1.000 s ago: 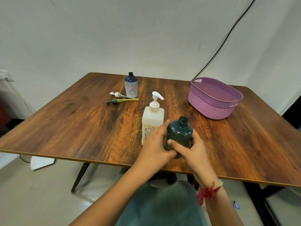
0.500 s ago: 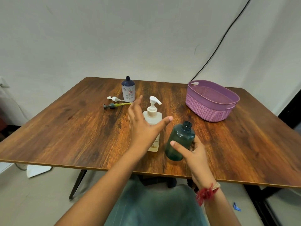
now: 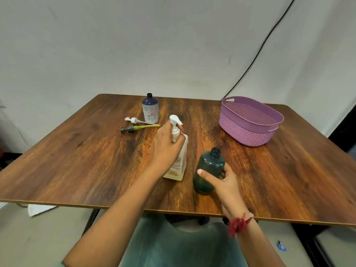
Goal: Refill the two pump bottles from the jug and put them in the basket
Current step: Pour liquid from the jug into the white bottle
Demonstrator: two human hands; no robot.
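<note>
A dark green bottle without its pump stands near the table's front edge; my right hand is wrapped around its lower right side. Left of it stands a cream-coloured bottle with a white pump top. My left hand is closed around its neck just below the pump. Farther back stands a blue-and-white bottle, uncapped. Two loose pumps lie beside it: a white one and a grey one with a yellow tube. The purple basket sits empty at the back right.
Everything rests on a wooden table, whose front edge runs just before my arms. A black cable runs down the white backdrop behind the basket. A white cloth lies on the floor at the left.
My left hand let go of the green bottle, swung left and closed on the cream bottle's neck. My right hand stayed on the green bottle.
</note>
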